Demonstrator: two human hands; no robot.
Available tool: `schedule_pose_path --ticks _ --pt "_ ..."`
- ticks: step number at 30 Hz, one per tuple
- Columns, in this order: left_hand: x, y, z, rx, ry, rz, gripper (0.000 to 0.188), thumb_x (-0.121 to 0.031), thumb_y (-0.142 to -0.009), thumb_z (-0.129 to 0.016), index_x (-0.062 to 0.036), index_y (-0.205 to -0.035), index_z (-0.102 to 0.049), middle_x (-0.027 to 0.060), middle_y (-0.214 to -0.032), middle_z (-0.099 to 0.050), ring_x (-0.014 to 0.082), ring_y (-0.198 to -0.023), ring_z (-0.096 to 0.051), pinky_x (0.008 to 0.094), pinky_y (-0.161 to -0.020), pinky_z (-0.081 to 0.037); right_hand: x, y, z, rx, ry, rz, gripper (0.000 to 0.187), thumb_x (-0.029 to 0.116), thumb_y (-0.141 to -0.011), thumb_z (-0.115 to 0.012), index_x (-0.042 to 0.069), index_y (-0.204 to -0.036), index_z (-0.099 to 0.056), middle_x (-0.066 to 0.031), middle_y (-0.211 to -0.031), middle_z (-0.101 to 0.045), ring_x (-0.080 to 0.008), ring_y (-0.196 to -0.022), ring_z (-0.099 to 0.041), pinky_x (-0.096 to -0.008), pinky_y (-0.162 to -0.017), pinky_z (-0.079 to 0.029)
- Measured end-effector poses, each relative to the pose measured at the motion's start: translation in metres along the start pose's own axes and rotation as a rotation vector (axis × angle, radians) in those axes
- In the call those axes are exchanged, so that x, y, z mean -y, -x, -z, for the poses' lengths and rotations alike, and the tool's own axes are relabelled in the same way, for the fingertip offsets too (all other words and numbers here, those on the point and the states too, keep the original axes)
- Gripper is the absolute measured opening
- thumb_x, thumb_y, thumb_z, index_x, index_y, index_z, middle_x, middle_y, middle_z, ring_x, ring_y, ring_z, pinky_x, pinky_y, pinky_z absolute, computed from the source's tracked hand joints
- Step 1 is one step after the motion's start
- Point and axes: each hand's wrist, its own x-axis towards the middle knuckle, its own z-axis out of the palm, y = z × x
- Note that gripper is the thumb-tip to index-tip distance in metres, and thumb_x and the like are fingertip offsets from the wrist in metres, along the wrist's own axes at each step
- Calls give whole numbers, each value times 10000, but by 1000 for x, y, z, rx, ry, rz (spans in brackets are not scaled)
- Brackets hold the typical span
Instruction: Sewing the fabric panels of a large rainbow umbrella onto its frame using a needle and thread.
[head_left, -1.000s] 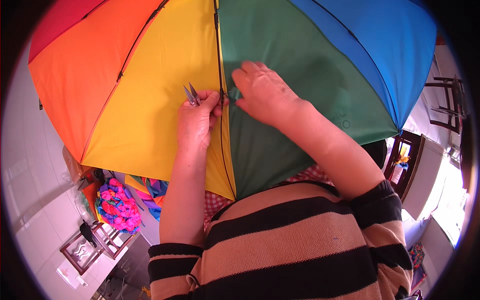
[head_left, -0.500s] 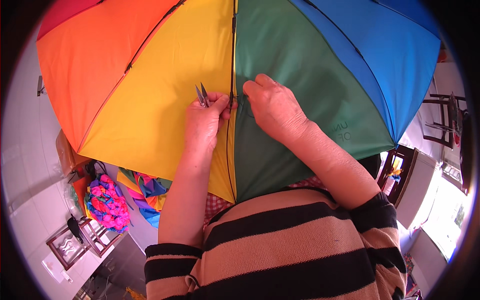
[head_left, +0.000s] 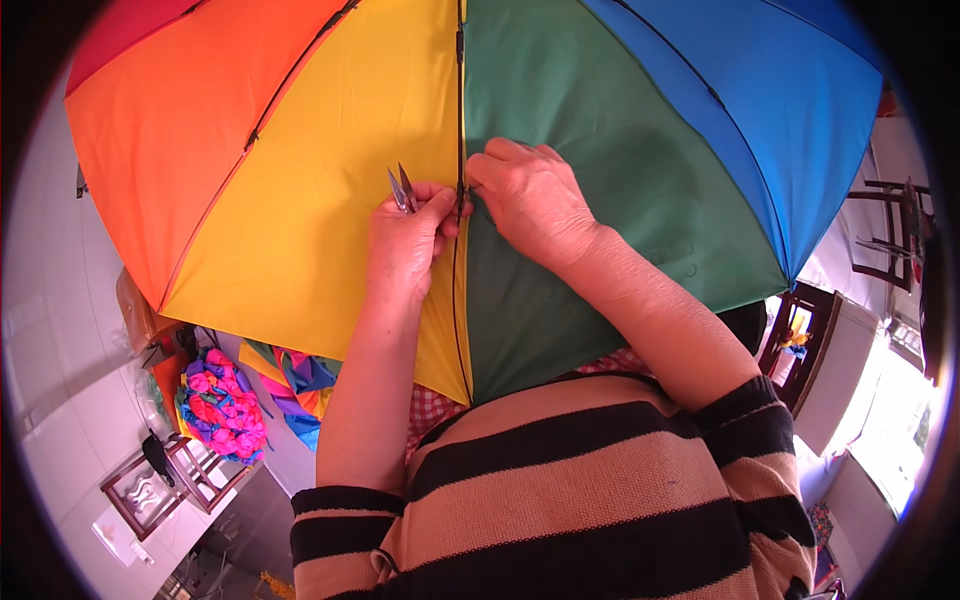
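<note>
A multicoloured umbrella canopy (head_left: 300,250) is spread open in front of me, its underside and dark ribs facing me. One black rib (head_left: 460,110) runs down the seam between the yellow and green panels. In my left hand (head_left: 398,250) is a pair of small metal thread snips (head_left: 402,188), blades pointing up. The fingertips of that hand also pinch the rib at the seam. Just right of the rib, my right hand (head_left: 535,200) has its fingers pressed together close to the left fingertips. Whatever it pinches is too small or hidden to make out.
At the left, a bundle of pink and multicoloured fabric (head_left: 222,410) lies beside more folded rainbow cloth (head_left: 300,385). A wooden chair (head_left: 150,490) stands at the lower left, another chair (head_left: 890,235) at the far right. Red checked cloth (head_left: 430,408) shows under the canopy's lower edge.
My right hand has moved a little left and come in against the rib. The left hand keeps its grip, and the canopy has shifted slightly.
</note>
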Motion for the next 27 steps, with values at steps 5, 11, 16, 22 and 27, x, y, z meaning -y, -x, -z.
schedule_pose_path --ticks 5,11,16,22,27 --pt "2 -1 1 57 10 6 70 -79 -874 -627 -25 -906 -595 59 -729 -649 73 -567 -539 199 -460 -370 -1 -6 16 -56 122 144 85 35 -760 -615 88 -823 -636 -56 -889 -560 -303 -825 -580 -401 -733 -469" --pt "13 -5 -2 -36 -160 -212 387 -43 -813 -692 -28 -1104 -439 22 -702 -560 121 -617 -561 257 -565 -448 -26 14 81 -6 -639 -241 50 66 -878 -594 87 -846 -627 -50 -1029 -627 -209 -926 -624 -329 -762 -513" --pt "24 -3 -14 -186 -512 -350 436 -15 -787 -706 -32 -1120 -424 54 -718 -559 155 -645 -569 295 -619 -472 -24 3 102 10 -1561 -577 89 130 -967 -532 57 -950 -580 -63 -909 -643 -159 -820 -650 -275 -698 -538" --pt "28 -1 -19 -264 -678 -464 430 -6 -800 -680 -56 -1141 -423 70 -714 -539 195 -644 -565 327 -627 -480 -32 20 149 37 -1431 -432 96 143 -974 -526 50 -971 -549 -62 -854 -635 -154 -749 -655 -273 -659 -551" --pt "38 -10 -15 -237 -900 -785 370 -1 -801 -674 -66 -1107 -476 99 -854 -541 262 -697 -587 361 -636 -486 -25 13 138 -35 -1302 -433 79 128 -973 -520 53 -974 -548 -45 -823 -613 -142 -721 -636 -271 -655 -541"
